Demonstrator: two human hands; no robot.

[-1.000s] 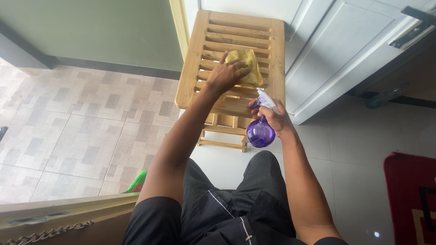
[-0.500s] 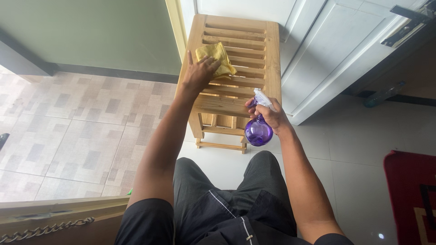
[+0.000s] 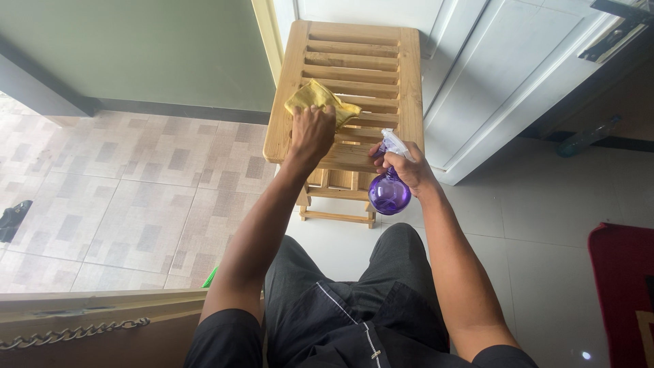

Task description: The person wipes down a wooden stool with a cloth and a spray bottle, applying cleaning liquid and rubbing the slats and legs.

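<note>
A slatted wooden stool [image 3: 354, 48] stands in front of me on the floor. My left hand [image 3: 312, 131] presses a yellow cloth [image 3: 315, 98] flat on the stool's near left slats. My right hand [image 3: 403, 167] grips a purple spray bottle [image 3: 390, 193] with a white trigger head, held just off the stool's near right corner. The nozzle points toward the stool top.
A white door [image 3: 504, 75] stands to the right of the stool, a green wall [image 3: 136, 48] to the left. A red mat [image 3: 623, 286] lies at the right edge. A wooden board with a chain [image 3: 75, 332] sits at the lower left. My dark-clothed legs fill the bottom centre.
My left hand dragged the yellow cloth from the stool's middle to the far left, then back toward the near left edge. The spray bottle stayed almost still.
</note>
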